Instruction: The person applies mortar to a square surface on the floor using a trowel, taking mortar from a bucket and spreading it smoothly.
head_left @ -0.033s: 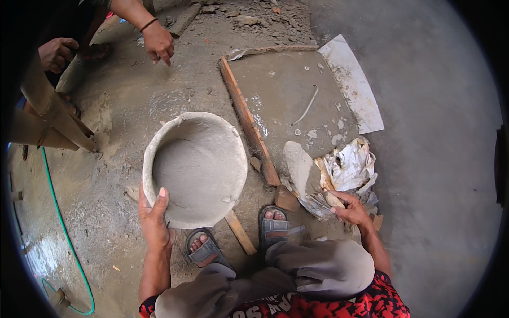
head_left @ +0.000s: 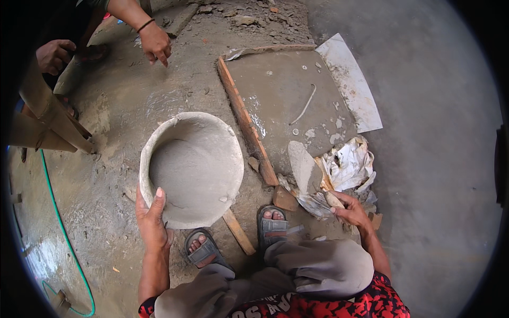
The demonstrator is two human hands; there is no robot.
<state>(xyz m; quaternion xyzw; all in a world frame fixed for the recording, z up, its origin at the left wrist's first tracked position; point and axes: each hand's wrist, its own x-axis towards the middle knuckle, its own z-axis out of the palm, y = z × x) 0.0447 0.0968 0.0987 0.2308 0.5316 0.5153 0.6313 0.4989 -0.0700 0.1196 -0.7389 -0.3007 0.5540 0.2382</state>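
Note:
My left hand (head_left: 152, 217) grips the near-left rim of a grey, cement-crusted bowl (head_left: 193, 169), thumb over the edge; the bowl's inside is coated grey. In my right hand (head_left: 347, 209) is the handle (head_left: 334, 200) of a trowel, its grey-coated blade (head_left: 301, 164) pointing away from me beside crumpled white sheeting (head_left: 347, 164). A wooden-edged mixing bed (head_left: 275, 90) with grey wet residue and a thin pale strip (head_left: 303, 103) lies beyond, a pale board (head_left: 347, 79) along its right side.
Another person's hands (head_left: 156, 45) (head_left: 53, 55) are at upper left, near bamboo posts (head_left: 61, 116). A green hose (head_left: 63, 228) runs down the left. Rubble (head_left: 244, 21) lies at the back, a wooden stick (head_left: 238, 233) between my sandalled feet. A grey floor (head_left: 435, 159) spans the right.

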